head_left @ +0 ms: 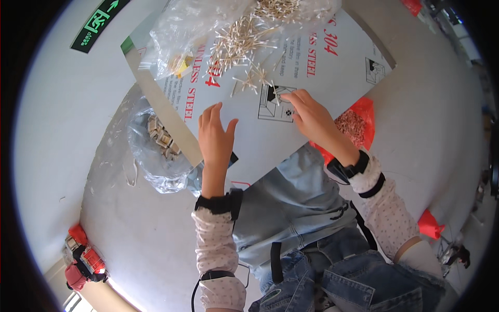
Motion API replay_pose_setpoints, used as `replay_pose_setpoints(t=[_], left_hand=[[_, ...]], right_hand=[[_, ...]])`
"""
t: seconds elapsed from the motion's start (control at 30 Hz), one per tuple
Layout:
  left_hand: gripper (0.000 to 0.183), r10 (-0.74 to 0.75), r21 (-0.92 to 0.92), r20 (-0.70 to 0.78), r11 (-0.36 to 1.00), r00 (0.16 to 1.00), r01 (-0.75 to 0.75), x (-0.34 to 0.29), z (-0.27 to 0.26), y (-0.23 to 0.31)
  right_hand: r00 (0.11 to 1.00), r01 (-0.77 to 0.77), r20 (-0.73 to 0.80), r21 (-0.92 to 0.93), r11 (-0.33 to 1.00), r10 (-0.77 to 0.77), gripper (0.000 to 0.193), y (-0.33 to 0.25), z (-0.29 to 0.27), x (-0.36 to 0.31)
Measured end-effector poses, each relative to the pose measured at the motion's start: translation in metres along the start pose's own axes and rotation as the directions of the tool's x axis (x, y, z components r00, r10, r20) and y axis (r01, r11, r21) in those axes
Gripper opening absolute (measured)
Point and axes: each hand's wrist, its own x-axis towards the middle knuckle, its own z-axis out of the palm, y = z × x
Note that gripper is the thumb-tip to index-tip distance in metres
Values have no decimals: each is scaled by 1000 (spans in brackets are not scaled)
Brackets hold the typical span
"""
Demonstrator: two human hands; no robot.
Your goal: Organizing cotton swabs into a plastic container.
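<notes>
Two spotted sleeves (pixel 218 239) are reaching up from the lower edge. Our left hand (pixel 215 138) is hovering or resting over the table (pixel 244 138), empty, fingers close together, thumb apart. Our right hand (pixel 314 119) is curling its fingertips beside one cotton swab (pixel 276 94); we cannot tell whether it is pinching it. More swabs (pixel 241 44) are overlapping past counting beside clear plastic (pixel 184 26), which the top edge is cutting off. Red and black print is covering the tabletop. Our right arm is partly hiding one red bag (pixel 368 109).
</notes>
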Motion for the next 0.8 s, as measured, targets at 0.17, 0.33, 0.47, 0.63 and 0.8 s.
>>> replay_pose_setpoints(t=[0.17, 0.33, 0.47, 0.63, 0.8], left_hand=[[43, -118, 75, -18, 990, 993, 119, 62, 51, -3], [37, -182, -188, 13, 965, 983, 181, 91, 77, 12], [31, 3, -144, -88, 989, 996, -16, 74, 71, 23], [29, 28, -116, -111, 992, 993, -41, 25, 68, 24], [31, -42, -42, -134, 998, 990, 36, -14, 43, 15]], right_hand=[[951, 278, -90, -178, 944, -297, 58, 36, 11, 86], [950, 291, 122, -24, 956, -286, 38, 57, 7, 134], [973, 226, 31, 70, 972, -229, 21, 46, 35, 116], [978, 175, -131, 121, 977, -159, 22, 11, 57, 67], [974, 216, -89, 123, 969, -206, 36, -11, 63, 46]])
